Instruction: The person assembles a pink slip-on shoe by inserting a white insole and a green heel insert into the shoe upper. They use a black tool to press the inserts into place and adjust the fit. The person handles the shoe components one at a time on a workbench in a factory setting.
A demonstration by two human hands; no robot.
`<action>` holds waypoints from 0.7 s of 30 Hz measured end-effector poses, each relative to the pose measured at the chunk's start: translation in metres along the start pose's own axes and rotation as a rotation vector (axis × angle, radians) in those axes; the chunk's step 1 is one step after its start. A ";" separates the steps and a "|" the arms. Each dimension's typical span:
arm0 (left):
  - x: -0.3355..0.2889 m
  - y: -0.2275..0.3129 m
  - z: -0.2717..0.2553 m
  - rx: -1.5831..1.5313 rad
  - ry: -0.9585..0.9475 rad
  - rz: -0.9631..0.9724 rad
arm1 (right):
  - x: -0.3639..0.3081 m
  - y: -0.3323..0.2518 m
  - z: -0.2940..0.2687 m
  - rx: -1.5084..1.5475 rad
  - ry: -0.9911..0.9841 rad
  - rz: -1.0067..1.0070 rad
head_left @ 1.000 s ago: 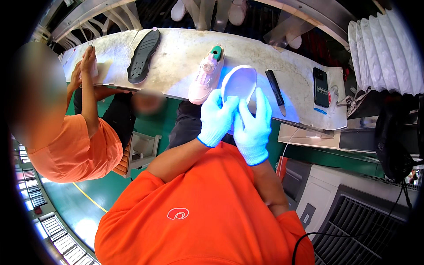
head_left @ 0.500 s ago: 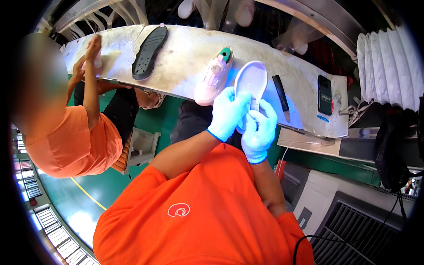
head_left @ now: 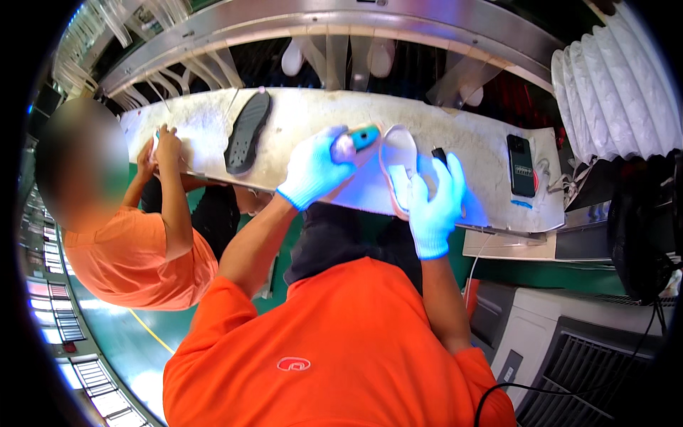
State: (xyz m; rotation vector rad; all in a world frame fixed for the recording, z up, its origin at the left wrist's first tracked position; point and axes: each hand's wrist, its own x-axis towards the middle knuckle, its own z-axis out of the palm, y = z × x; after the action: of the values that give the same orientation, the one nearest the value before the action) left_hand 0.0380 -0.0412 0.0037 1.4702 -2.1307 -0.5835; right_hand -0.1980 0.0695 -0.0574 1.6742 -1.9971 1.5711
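Observation:
My left hand [head_left: 314,169], in a white knit glove, is closed around a pale pink shoe upper [head_left: 344,148]. A green shoe last [head_left: 366,136] shows at the shoe's opening, while the glove hides most of the rest. Beside it, a white, pinkish-edged shoe sole [head_left: 400,147] lies on the bench. My right hand [head_left: 435,210], gloved too, is at the sole's right edge with thumb and fingers apart. Its fingertips reach over a black-handled knife [head_left: 439,154], mostly hidden by the hand; whether they touch it I cannot tell.
A black shoe sole [head_left: 248,133] lies left on the worn white bench [head_left: 299,107]. A phone [head_left: 521,165] rests at the right, near a white ribbed duct [head_left: 615,92]. A co-worker [head_left: 139,242] in orange sits at the left. Beyond the bench runs a metal rail [head_left: 341,20].
The white sole has left both hands and now lies on the bench. My left hand has moved left onto the shoe. My right hand has shifted right, over the knife.

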 end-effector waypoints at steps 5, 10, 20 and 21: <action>-0.009 -0.037 -0.020 0.114 0.050 0.732 | -0.005 -0.017 -0.030 0.025 0.029 -0.145; -0.060 -0.045 -0.032 -0.156 -0.179 0.474 | -0.029 -0.014 -0.033 0.072 -0.084 -0.077; -0.010 -0.046 0.052 -0.702 0.186 -0.263 | -0.017 -0.056 -0.029 -0.061 -0.344 -0.330; -0.002 -0.048 0.054 -0.706 0.125 -0.212 | -0.014 -0.054 -0.024 -0.069 -0.367 -0.322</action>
State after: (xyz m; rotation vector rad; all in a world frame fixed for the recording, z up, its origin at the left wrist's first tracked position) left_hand 0.0410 -0.0514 -0.0676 1.2710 -1.4469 -1.1434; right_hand -0.1635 0.1037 -0.0213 2.2487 -1.7718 1.1419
